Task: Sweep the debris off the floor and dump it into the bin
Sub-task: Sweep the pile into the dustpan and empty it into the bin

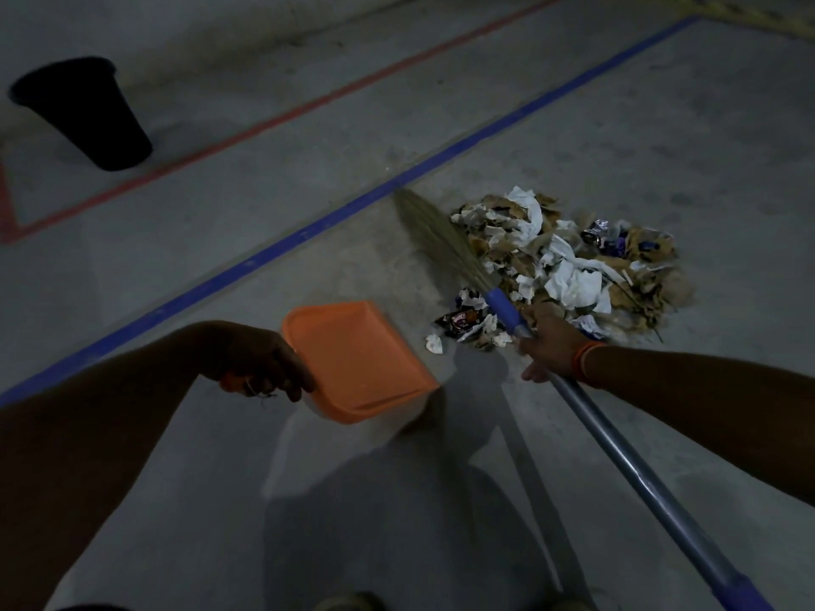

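Head view, debris pile (569,262): light, loose paper scraps and dry leaves; scatters easily.
Right hand (549,341): grasps broom handle (617,452).
Left hand (264,363): grips orange dustpan (357,359) by its handle.

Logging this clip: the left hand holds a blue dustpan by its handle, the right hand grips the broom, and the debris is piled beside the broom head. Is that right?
Not quite. In the head view the dustpan is orange, not blue. The rest holds: left hand on its handle, right hand gripping the broom, debris piled beside it.
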Demonstrator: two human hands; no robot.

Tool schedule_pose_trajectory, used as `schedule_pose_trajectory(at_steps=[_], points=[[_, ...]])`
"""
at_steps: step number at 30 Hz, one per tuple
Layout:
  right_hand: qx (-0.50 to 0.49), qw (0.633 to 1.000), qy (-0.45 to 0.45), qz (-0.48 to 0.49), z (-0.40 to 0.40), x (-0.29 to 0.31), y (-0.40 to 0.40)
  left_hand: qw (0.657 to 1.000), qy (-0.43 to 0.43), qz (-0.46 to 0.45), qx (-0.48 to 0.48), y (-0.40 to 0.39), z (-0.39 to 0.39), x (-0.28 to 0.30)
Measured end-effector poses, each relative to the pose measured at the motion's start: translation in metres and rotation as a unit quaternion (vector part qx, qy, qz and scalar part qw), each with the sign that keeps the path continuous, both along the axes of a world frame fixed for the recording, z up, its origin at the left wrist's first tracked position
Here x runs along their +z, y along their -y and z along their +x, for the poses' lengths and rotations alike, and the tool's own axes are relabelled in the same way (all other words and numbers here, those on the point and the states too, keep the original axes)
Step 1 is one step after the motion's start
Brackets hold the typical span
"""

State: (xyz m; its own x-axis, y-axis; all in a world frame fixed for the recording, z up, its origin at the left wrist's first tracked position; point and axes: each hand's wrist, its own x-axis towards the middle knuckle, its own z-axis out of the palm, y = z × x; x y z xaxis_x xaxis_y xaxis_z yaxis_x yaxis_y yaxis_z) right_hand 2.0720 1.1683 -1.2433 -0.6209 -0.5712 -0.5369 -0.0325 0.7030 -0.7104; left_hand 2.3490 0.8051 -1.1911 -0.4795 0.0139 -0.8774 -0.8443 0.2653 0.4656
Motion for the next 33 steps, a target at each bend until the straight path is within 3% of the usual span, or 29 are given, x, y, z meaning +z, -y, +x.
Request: schedule_pose_trajectory(at_steps=[4, 19, 25, 33], points=[[0.037, 0.999, -0.029, 0.027, -0.002, -0.002, -0.001, 1.000, -0.002, 0.003, 0.010, 0.002, -0.002, -0.004], [0.032, 0.997, -0.067, 0.027, 0.010, -0.006, 0.005, 1.000, 0.001, -0.018, -0.009, -0.012, -0.025, -0.022], [0.064, 0.994, -0.078, 0.034, 0.008, -0.003, 0.010, 0.998, -0.055, -0.007, -0.023, -0.021, -0.042, -0.035], [0.083, 0.990, -0.118, -0.006, 0.003, 0.000, -0.004, 1.000, -0.011, 0.012, 0.024, -0.017, -0.047, -0.032]])
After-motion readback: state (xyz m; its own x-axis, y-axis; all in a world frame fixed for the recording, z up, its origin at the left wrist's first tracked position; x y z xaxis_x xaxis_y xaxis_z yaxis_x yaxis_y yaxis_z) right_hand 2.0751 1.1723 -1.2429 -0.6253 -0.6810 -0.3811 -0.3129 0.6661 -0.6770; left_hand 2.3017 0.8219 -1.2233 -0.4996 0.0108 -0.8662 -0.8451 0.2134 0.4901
